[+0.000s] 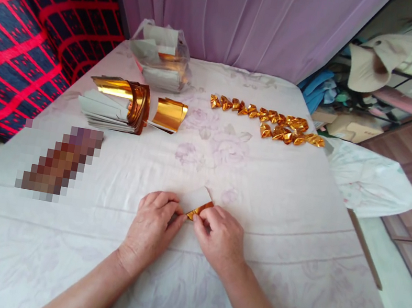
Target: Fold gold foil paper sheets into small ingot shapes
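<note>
Head view: a half-folded sheet (197,198) of gold foil with a white back lies on the cloth-covered bench (131,172) and serves here as the landmark. The left hand (154,222) has its grip closed to a pinch, thumb and forefinger meeting at the left end of the sheet's fold; the right hand (221,234) pinches the near gold edge just beside it, its grip likewise closed on the foil. Part of the sheet is turned into a small gold fold, while the white portion beyond stands flat, so this piece appears to be at an early or middle stage. Beyond the sheet and to its right, an upper row (272,116) and a shorter lower row (283,134) of folded gold pieces seem to represent completed work. Beyond the sheet and to its left, a curled stack of sheets (110,108) and, just beside it, a few loose sheets (169,114) show no such folding; farther from the sheet, a clear bag (183,57) holds more. Judged by these supplies, much remains unfolded. A pixelated patch (61,160) left of the sheet cannot be identified.
</note>
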A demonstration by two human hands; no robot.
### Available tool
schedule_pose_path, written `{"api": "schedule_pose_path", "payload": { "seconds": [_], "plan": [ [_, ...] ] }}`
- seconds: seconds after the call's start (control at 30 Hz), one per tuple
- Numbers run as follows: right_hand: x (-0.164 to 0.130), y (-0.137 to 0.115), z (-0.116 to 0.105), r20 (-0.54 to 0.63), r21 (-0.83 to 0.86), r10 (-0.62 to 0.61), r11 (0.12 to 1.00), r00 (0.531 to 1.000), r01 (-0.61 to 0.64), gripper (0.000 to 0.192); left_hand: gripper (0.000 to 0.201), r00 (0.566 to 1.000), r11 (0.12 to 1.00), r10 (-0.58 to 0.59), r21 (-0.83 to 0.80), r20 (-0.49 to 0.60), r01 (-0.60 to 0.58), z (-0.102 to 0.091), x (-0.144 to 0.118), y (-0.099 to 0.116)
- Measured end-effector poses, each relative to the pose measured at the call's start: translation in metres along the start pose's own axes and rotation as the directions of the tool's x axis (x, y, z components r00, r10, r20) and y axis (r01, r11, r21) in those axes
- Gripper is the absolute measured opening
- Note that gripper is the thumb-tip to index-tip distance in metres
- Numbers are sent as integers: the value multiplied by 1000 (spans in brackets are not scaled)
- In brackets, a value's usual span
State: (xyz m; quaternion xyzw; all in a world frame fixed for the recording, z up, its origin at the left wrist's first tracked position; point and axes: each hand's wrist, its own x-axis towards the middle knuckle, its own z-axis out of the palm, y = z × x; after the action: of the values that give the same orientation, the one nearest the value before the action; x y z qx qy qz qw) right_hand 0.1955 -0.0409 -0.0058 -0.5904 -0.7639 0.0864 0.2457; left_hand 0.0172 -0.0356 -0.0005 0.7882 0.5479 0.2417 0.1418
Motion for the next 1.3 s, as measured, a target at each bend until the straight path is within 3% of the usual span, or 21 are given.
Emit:
{"api": "schedule_pose_path", "payload": {
  "seconds": [0.4, 1.3],
  "plan": [
    [0, 0, 1, -42, -18, -9, 1000, 999, 8, 23, 8, 1000, 999, -22, 38, -5, 22, 2, 2, 4],
    [2, -1, 0, 9, -34, 34, 999, 999, -33, 15, 7, 999, 997, -43, 65, -22, 44, 5, 2, 3]
  ]
}}
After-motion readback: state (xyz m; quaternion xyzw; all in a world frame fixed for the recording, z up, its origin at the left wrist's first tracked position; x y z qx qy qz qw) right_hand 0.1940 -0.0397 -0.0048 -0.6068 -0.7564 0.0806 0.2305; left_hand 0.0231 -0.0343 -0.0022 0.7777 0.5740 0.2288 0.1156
